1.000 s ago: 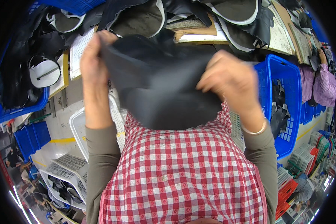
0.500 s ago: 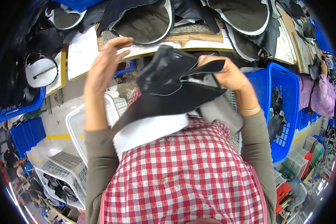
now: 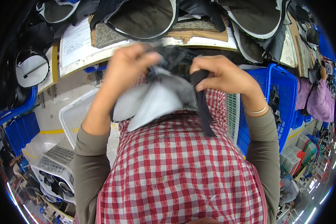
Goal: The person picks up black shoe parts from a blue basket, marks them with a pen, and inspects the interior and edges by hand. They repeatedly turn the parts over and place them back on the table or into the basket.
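Observation:
Between my hands, in front of the checked apron, is a black leather boot upper [image 3: 158, 100], its white and grey lining turned outward and smeared by motion. My right hand [image 3: 226, 74] is closed on its right part, thumb and fingers pinching the black edge, and a dark strip dangles below. On the other side my left hand [image 3: 128, 69] has its fingers bent round the upper's top edge. They are blurred, and the thumb's exact grip is hard to see. Part of the black leather shows between the hands, near the table edge.
More black uppers with white-edged linings [image 3: 145, 18] lie on boards along the worktable [image 3: 80, 48]. A white basket [image 3: 78, 108] stands at left, a blue crate [image 3: 268, 86] with black pieces at right. A person in a purple checked sleeve [image 3: 321, 97] works at far right.
My left hand, open and apart from the upper before, has come right and taken hold of it. The upper has been turned and folded, so its pale lining faces out.

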### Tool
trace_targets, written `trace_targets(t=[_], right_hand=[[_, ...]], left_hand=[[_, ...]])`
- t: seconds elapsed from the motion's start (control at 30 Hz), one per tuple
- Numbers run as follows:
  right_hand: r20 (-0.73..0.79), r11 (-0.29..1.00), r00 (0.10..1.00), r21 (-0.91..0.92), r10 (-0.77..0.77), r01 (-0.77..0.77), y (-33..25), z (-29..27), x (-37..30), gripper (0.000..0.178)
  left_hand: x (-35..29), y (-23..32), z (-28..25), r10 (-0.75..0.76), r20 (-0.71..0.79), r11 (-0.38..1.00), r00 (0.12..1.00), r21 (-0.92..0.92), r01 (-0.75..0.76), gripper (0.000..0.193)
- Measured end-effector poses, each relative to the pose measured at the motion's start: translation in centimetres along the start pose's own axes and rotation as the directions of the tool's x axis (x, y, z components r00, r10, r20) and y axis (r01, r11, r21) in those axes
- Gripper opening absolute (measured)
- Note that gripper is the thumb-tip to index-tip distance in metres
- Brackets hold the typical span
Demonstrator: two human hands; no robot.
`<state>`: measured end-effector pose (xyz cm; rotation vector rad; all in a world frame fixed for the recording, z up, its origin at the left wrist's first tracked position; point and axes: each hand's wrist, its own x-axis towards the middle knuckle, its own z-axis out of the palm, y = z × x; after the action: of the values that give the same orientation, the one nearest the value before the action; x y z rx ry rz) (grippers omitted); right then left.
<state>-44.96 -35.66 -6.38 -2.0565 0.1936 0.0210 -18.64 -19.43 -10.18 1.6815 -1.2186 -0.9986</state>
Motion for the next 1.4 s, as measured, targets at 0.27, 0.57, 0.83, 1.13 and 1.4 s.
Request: trace_targets(t=[0.27,0.57,0.83,1.13,1.4], right_hand=[[-0.292,0.984,0.94,0.08,0.178,-0.161,0.7,0.4,-0.1,0.027],[-0.291,0.937,0.956,-0.322,0.038,-0.136,-0.6,0.7,0.9,0.048],[-0.369,0.686,0.739,-0.708,-0.563,0.17,-6.0,5.8,-3.5,0.028],[-0.485,0.751,0.711,-0.654,-0.509,0.091,-5.1,8.0,-3.8,0.035],[-0.518,0.81,0.737,-0.582,-0.435,0.069,-2.3,8.4,-4.0,0.037]], left_hand=[[-3.5,-3.4,-6.5,-0.161,-0.068,0.772,0.985,-0.63,0.083,0.037],[-2.9,3.0,4.5,0.573,-0.028,0.756,0.819,0.404,-0.516,0.033],[-7.8,0.4,3.5,0.905,-0.045,0.225,0.424,0.896,-0.383,0.019],[-9.5,1.4,2.7,0.893,0.005,0.273,0.45,0.789,-0.55,0.021],[-9.6,1.2,3.2,0.832,0.136,0.303,0.538,0.7,-0.646,0.021]])
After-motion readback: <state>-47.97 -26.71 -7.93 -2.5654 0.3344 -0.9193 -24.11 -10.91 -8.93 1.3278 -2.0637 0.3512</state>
